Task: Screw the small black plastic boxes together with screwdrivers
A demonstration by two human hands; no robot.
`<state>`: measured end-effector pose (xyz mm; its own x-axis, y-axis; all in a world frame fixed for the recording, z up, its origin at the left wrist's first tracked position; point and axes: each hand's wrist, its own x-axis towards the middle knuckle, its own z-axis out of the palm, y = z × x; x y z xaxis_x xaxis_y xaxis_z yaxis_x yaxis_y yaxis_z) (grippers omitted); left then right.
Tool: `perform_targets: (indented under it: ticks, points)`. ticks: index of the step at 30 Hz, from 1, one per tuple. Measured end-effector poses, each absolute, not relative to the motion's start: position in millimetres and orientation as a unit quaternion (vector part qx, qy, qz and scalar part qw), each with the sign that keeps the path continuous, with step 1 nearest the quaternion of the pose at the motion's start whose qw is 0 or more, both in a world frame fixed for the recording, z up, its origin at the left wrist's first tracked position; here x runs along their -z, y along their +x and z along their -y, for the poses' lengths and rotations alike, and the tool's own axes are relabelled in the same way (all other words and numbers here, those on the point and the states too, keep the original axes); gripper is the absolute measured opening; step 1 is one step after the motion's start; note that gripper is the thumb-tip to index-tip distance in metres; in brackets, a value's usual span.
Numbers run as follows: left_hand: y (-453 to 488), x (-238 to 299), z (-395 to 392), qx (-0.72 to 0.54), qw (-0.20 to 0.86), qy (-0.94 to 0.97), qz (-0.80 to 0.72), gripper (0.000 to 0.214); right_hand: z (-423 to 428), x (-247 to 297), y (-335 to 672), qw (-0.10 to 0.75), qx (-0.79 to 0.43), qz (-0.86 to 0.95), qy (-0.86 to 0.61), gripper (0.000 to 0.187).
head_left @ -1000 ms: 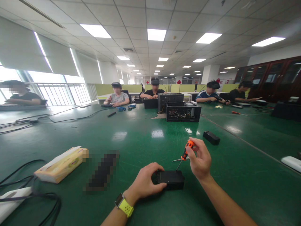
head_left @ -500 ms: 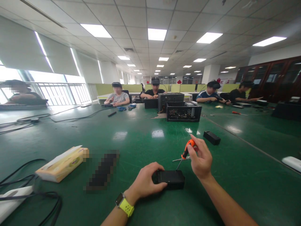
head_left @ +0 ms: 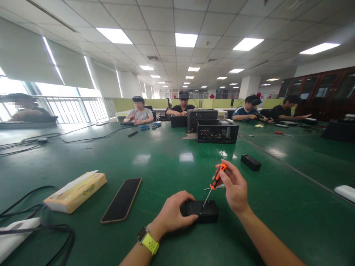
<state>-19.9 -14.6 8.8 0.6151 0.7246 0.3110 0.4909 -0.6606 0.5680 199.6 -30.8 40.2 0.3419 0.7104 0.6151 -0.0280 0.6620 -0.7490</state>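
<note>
A small black box [head_left: 203,211] lies on the green table [head_left: 172,162] right in front of me. My left hand [head_left: 173,213], with a yellow-strapped watch on the wrist, is closed on the box's left end and steadies it. My right hand [head_left: 235,187] pinches a small screwdriver with an orange and black handle [head_left: 218,176]. Its thin shaft slants down and to the left, and the tip rests on the box's top face. A pair of metal tweezers [head_left: 211,187] lies on the table just behind the screwdriver.
A phone [head_left: 122,199] and a tissue box [head_left: 74,191] lie to my left, with black cables [head_left: 41,225] beyond them. A second black box [head_left: 250,162] sits further right. Computer cases [head_left: 216,131] stand mid-table. Several people sit at the far side.
The screwdriver has tilted over and its tip has shifted left across the box's top. My right hand moved slightly with it. The left hand keeps its grip.
</note>
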Motion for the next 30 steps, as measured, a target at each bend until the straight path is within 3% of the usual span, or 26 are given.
perform_targets:
  ticks: [18,25,30]
  points:
    - [-20.6,-7.7,14.7,-0.272,0.219,0.873,-0.341,0.033,35.2,-36.4,194.0,0.735,-0.261,0.547,-0.306,0.03]
    - [-19.8,-8.3,14.9,-0.27,0.22,0.872,-0.344,0.034,35.1,-39.9,199.2,0.721,-0.173,0.593,-0.313,0.029]
    - [-19.6,-8.1,14.8,-0.27,0.219,0.872,-0.345,0.033,35.3,-36.7,201.3,0.721,-0.219,0.581,-0.307,0.029]
